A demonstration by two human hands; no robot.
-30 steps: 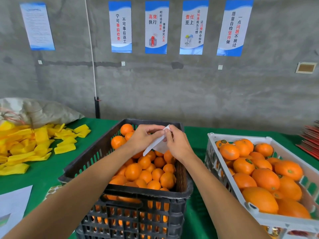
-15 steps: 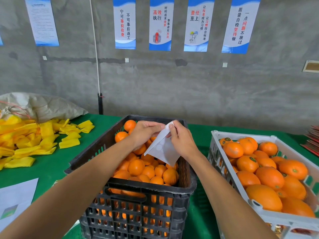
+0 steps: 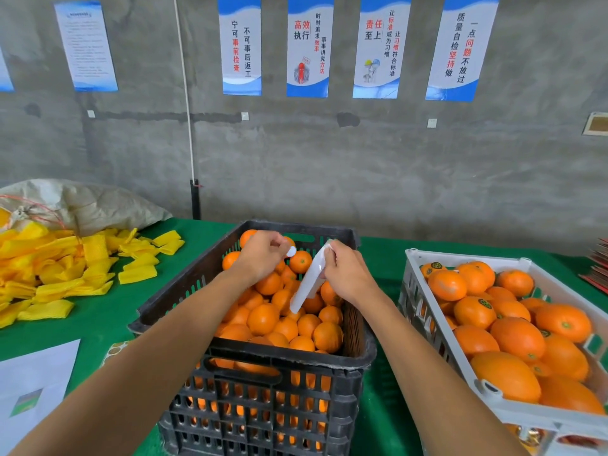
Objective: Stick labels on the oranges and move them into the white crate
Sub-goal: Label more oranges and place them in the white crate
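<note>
Pinching a small white label point(image 3: 291, 251), the left hand point(image 3: 263, 255) should keep fingertips at its flimsy, sticky edge. Right hand point(image 3: 345, 274) grips the limp backing sheet point(image 3: 307, 284) over the oranges point(image 3: 263, 319) in the black crate point(image 3: 263, 373)

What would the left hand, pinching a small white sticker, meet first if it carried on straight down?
Probably the orange just beneath the left hand in the black plastic crate; depth is uncertain.

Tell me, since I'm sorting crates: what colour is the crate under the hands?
Black, a slotted plastic crate, seen clearly in the head view.
</note>
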